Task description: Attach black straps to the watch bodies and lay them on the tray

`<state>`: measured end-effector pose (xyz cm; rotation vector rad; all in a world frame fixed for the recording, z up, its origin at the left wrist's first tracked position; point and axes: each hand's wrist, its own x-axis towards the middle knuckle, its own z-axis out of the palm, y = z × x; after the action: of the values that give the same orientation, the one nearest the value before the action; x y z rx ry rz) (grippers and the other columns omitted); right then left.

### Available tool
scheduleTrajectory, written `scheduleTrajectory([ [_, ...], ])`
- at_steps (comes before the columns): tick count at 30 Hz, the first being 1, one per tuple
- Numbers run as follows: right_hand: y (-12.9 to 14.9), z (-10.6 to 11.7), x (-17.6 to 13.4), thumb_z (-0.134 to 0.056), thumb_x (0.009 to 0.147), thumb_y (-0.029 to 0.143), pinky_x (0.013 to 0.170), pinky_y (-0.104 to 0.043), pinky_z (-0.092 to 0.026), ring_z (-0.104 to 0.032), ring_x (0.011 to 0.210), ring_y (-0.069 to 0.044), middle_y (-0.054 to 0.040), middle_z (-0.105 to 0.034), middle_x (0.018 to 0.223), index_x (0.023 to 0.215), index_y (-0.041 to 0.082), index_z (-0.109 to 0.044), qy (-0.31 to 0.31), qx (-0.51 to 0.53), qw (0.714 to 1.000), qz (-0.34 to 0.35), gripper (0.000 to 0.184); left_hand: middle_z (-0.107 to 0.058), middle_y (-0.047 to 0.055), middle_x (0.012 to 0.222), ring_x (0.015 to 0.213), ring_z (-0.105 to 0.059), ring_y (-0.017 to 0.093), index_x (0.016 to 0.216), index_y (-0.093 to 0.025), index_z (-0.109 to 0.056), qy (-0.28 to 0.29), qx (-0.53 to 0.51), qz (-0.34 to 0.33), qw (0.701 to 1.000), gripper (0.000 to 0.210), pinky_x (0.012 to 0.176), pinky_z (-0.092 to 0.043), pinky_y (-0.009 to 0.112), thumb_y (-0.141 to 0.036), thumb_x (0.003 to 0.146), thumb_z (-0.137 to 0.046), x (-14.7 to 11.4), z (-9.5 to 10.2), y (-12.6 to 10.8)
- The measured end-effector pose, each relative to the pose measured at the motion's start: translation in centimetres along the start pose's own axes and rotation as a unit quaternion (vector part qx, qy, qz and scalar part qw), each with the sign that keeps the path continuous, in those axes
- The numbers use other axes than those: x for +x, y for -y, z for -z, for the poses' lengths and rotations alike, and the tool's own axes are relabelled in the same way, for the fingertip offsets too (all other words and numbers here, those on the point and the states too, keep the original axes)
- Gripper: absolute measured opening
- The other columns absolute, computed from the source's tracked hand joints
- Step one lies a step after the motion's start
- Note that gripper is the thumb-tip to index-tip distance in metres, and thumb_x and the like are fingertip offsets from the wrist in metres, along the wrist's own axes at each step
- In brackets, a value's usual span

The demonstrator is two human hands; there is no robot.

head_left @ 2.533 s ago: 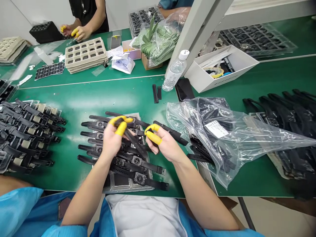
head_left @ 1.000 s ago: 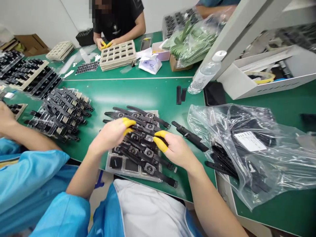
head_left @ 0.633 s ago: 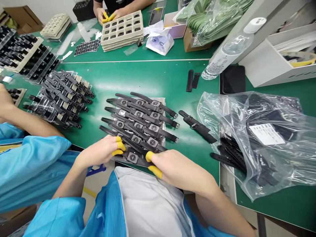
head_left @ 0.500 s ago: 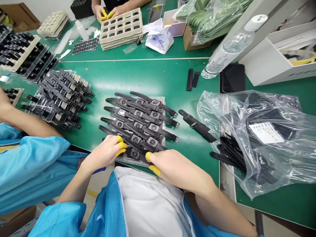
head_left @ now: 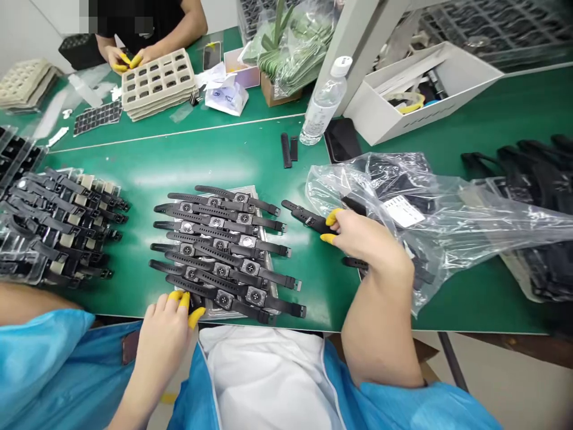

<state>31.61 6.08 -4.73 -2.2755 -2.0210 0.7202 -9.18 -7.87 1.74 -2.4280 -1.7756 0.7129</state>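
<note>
In front of me, a clear plastic tray (head_left: 267,263) bears rows of smartwatches (head_left: 222,270) lying face down, their black straps spread out to both sides. At the tray's near left corner my left hand (head_left: 168,322), with yellow finger cots, is closed on a dark smartwatch (head_left: 196,302), mostly hidden by the fingers. Off to the right, my right hand (head_left: 364,239) pinches the near end of loose black watch straps (head_left: 307,216) on the green table. A clear plastic bag (head_left: 430,233) with more black straps lies partly under my right forearm.
Two short strap pieces (head_left: 286,150) lie near a water bottle (head_left: 323,104) and a phone (head_left: 342,140). Strapped watches are stacked on trays (head_left: 62,227) at left, beside a co-worker's blue sleeve (head_left: 45,352). Across the table, another person's hands (head_left: 128,60) work behind beige trays (head_left: 156,83).
My right hand has left the tray and moved right to the loose straps. The left hand stays at the tray's near left side. My view has swung to the right.
</note>
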Motion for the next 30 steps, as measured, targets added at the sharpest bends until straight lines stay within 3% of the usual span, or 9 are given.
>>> scheduleTrajectory([
  [4, 0.4, 0.0, 0.7, -0.069, 0.079, 0.020, 0.060, -0.032, -0.037, -0.061, 0.068, -0.023, -0.0043, -0.069, 0.081, 0.085, 0.023, -0.058, 0.060, 0.006, 0.998, -0.011, 0.014, -0.072, 0.014, 0.094, 0.096, -0.066, 0.034, 0.088, -0.016, -0.072, 0.045, 0.005, 0.004, 0.999, 0.021, 0.079, -0.052, 0.044, -0.009, 0.087, -0.052, 1.0, 0.7, -0.2],
  [7, 1.5, 0.4, 0.6, -0.062, 0.087, 0.024, 0.064, -0.033, -0.045, -0.063, 0.075, -0.023, -0.0070, -0.069, 0.088, 0.083, 0.023, -0.057, -0.005, 0.111, 0.991, 0.074, 0.007, -0.074, 0.011, 0.096, 0.095, -0.068, 0.030, 0.092, -0.018, -0.071, 0.043, -0.049, -0.016, 0.998, 0.031, 0.080, -0.055, 0.041, -0.001, 0.083, -0.046, 1.1, 0.7, 1.7],
  [11, 4.1, 0.4, -0.2, -0.055, 0.101, 0.046, 0.064, -0.033, -0.056, -0.069, 0.082, -0.023, -0.0072, -0.068, 0.099, 0.107, 0.025, -0.055, -0.107, 0.434, 0.884, 0.133, 0.022, -0.073, 0.005, 0.092, 0.083, -0.071, 0.023, 0.099, -0.022, -0.070, -0.075, -0.223, -0.033, 0.971, 0.027, 0.074, -0.057, 0.032, -0.013, 0.092, -0.045, 1.2, 2.4, 4.6],
  [13, 5.9, 0.0, -1.0, -0.061, 0.098, 0.054, 0.055, -0.031, -0.055, -0.065, 0.064, -0.018, -0.0018, -0.067, 0.086, 0.109, 0.026, -0.053, -0.101, 0.549, 0.815, 0.156, 0.031, -0.075, 0.005, 0.100, 0.088, -0.073, 0.022, 0.111, -0.023, -0.068, -0.158, -0.312, -0.021, 0.936, 0.024, 0.077, -0.059, 0.030, -0.027, 0.098, -0.049, 2.0, 4.4, 5.1],
  [15, 7.6, -0.4, -1.7, -0.072, 0.090, 0.056, 0.047, -0.027, -0.050, -0.058, 0.052, -0.014, 0.0023, -0.064, 0.076, 0.105, 0.026, -0.054, -0.069, 0.595, 0.780, 0.179, 0.038, -0.076, 0.005, 0.108, 0.096, -0.074, 0.021, 0.118, -0.023, -0.066, -0.195, -0.398, 0.006, 0.896, 0.024, 0.085, -0.060, 0.030, -0.033, 0.100, -0.055, 3.7, 6.7, 4.5],
  [21, 9.1, -1.1, -2.4, -0.086, 0.078, 0.053, 0.043, -0.025, -0.047, -0.057, 0.052, -0.014, -0.0003, -0.068, 0.074, 0.093, 0.024, -0.060, 0.005, 0.590, 0.791, 0.160, 0.042, -0.073, 0.012, 0.118, 0.105, -0.073, 0.021, 0.118, -0.020, -0.057, -0.229, -0.638, -0.045, 0.734, 0.020, 0.094, -0.059, 0.034, -0.028, 0.100, -0.059, 12.4, 11.5, -0.4],
  [24, 7.6, -1.2, -1.8, -0.090, 0.072, 0.054, 0.043, -0.029, -0.049, -0.058, 0.049, -0.017, -0.0008, -0.066, 0.063, 0.097, 0.023, -0.070, -0.013, 0.585, 0.802, 0.119, 0.045, -0.073, 0.009, 0.107, 0.096, -0.073, 0.021, 0.114, -0.021, -0.054, -0.212, -0.665, -0.041, 0.714, 0.020, 0.093, -0.059, 0.036, -0.028, 0.097, -0.063, 16.3, 11.1, -2.5],
  [27, 6.6, -1.3, -1.2, -0.093, 0.066, 0.056, 0.052, -0.032, -0.054, -0.062, 0.061, -0.019, -0.0048, -0.072, 0.079, 0.091, 0.025, -0.076, -0.101, 0.633, 0.759, 0.112, 0.043, -0.073, 0.010, 0.109, 0.094, -0.072, 0.020, 0.121, -0.020, -0.050, -0.163, -0.692, -0.048, 0.702, 0.024, 0.093, -0.059, 0.037, -0.028, 0.101, -0.058, 18.7, 9.2, -4.0],
  [30, 7.1, -1.4, -1.5, -0.085, 0.075, 0.060, 0.064, -0.036, -0.059, -0.067, 0.076, -0.025, -0.0069, -0.071, 0.085, 0.091, 0.027, -0.076, -0.026, 0.662, 0.737, 0.132, 0.038, -0.071, 0.016, 0.120, 0.106, -0.071, 0.022, 0.132, -0.014, -0.047, -0.132, -0.692, -0.082, 0.705, 0.031, 0.100, -0.057, 0.041, -0.022, 0.102, -0.050, 19.6, 7.2, -5.4],
])
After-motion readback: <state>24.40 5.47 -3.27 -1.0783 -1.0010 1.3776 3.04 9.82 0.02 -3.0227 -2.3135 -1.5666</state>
